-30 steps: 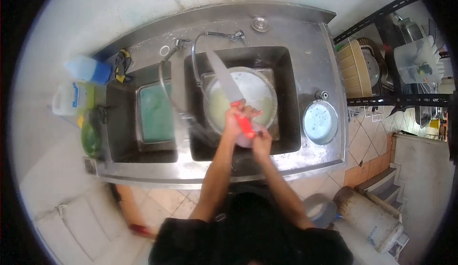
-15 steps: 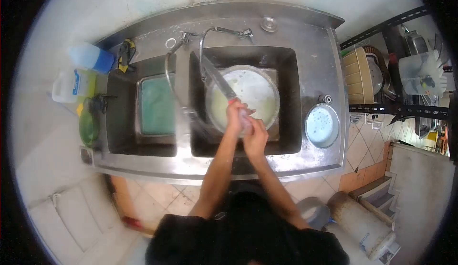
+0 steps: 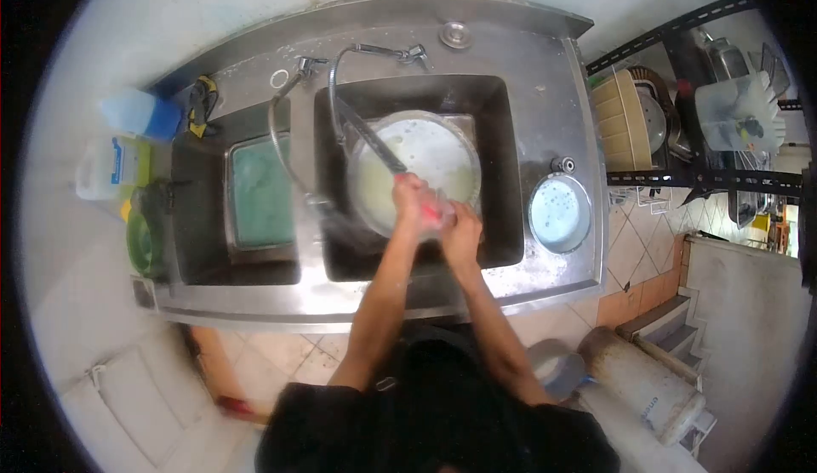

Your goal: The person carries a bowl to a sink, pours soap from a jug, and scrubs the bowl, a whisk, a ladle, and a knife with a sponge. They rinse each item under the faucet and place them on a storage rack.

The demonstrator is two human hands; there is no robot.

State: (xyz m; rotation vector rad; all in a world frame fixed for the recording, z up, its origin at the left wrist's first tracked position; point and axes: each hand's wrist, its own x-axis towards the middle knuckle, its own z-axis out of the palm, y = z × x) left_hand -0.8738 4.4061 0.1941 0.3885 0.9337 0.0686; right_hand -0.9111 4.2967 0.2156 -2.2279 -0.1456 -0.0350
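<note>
A long knife (image 3: pixel 374 143) with a grey blade and a reddish handle slants over a large round metal basin (image 3: pixel 475 148) of cloudy, foamy water. My left hand (image 3: pixel 408 196) is closed around the knife where blade meets handle, the blade pointing away to the upper left. At the handle's near end, my right hand (image 3: pixel 461 233) has its fingers closed on the handle. Motion blurs the fingers, and I cannot make out whether a cloth or sponge is between them. The basin stands inside the right sink bowl (image 3: pixel 504 209).
Flexible hose taps (image 3: pixel 277 133) arch over both bowls. A tub of greenish water (image 3: pixel 261 192) sits in the left bowl. Detergent jugs (image 3: pixel 115 167) and a green bowl (image 3: pixel 145 242) stand at the left. On the right are a bowl of soapy water (image 3: pixel 559 213) and a dish rack (image 3: pixel 624 124).
The view has shifted, so the sink appears further left. My hands remain on the knife over the basin; the right hand has moved slightly along the handle, showing more of its red.
</note>
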